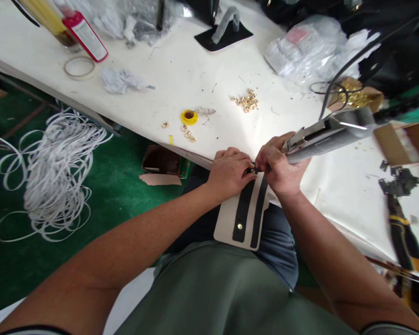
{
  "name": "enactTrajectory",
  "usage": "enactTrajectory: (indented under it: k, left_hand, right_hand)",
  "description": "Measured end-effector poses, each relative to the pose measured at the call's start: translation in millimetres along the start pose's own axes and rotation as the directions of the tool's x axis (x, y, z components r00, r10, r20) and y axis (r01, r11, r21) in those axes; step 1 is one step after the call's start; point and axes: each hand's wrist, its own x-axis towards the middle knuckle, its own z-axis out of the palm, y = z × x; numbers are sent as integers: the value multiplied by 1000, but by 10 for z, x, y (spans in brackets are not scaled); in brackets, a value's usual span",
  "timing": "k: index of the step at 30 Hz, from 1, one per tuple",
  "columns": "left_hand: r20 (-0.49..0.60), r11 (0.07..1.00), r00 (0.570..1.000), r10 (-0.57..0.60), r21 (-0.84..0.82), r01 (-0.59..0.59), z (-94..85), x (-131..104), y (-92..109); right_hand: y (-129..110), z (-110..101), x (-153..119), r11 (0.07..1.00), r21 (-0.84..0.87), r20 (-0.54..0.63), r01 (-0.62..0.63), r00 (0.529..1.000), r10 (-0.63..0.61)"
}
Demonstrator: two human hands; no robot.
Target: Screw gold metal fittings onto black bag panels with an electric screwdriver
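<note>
My right hand is closed around the front of a grey pen-style power tool, which has a lever along its body and a black coiled cord at its back end. Its tip is hidden by my fingers. Under my left hand, a beige panel with two black straps hangs over the table edge above my lap. My left thumb and fingers pinch the panel's upper end at a small dark fitting, where both hands meet. A gold stud shows on the lower end of one strap.
Small gold fittings lie piled on the white table, near a yellow tape roll. Black-and-yellow pliers and dark metal pieces lie at right. An open box holds gold parts. White cord is heaped on the green floor.
</note>
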Motion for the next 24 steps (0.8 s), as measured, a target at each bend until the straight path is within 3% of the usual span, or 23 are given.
enactTrajectory:
  k: [9, 20, 24]
  left_hand:
    - [-19, 999, 1000, 6, 39, -5, 3, -22, 29]
    - [-25, 992, 1000, -17, 128, 20, -23, -54, 114]
    - [-30, 993, 1000, 1, 119, 3, 10, -57, 91]
  right_hand:
    - [6, 5, -40, 996, -72, -35, -47, 998, 44]
    - [-193, 3, -88, 987, -93, -12, -134, 991, 133]
    - [-337, -177, 13, 980, -156, -95, -126, 989, 112]
